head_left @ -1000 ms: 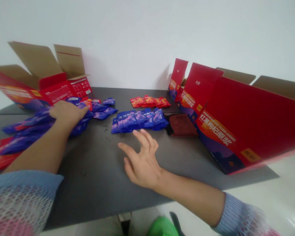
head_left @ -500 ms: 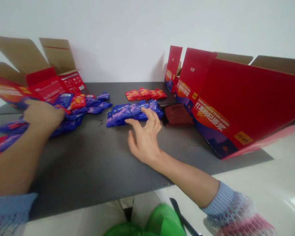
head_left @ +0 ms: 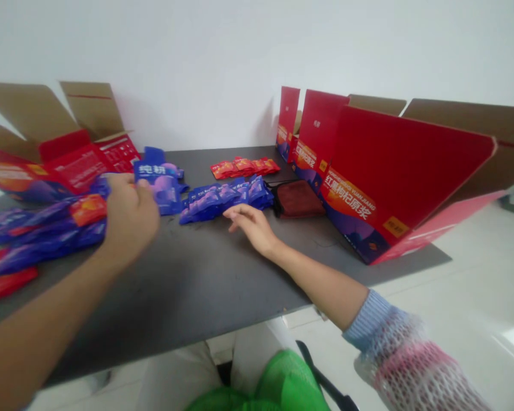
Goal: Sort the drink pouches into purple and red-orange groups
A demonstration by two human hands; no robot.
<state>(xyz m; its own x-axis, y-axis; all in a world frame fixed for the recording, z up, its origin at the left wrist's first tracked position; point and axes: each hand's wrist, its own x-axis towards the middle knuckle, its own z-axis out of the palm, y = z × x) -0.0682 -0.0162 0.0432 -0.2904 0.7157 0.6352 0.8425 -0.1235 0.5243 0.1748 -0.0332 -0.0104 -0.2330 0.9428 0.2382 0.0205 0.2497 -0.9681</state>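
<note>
A blue-purple sachet (head_left: 161, 188) with white lettering is pinched in my left hand (head_left: 132, 214), held up over the table left of the middle. Beneath and left of that hand lies a loose heap of blue sachets (head_left: 51, 242), with some red ones among them, such as an orange-red sachet (head_left: 88, 210). My right hand (head_left: 255, 228) is just in front of an overlapping row of blue sachets (head_left: 223, 197). Its fingers are curled together, and I see nothing held in them.
Behind the blue row is a row of red sachets (head_left: 245, 166). A dark brown pouch (head_left: 300, 200) lies right of it. Red cartons (head_left: 394, 171) line the right side; an open carton (head_left: 68, 157) stands back left. The grey table (head_left: 188, 285) has its front edge near my legs.
My left hand has come up and right from the heap with a blue sachet in it. My right hand has drawn its fingers together. The view has shifted slightly.
</note>
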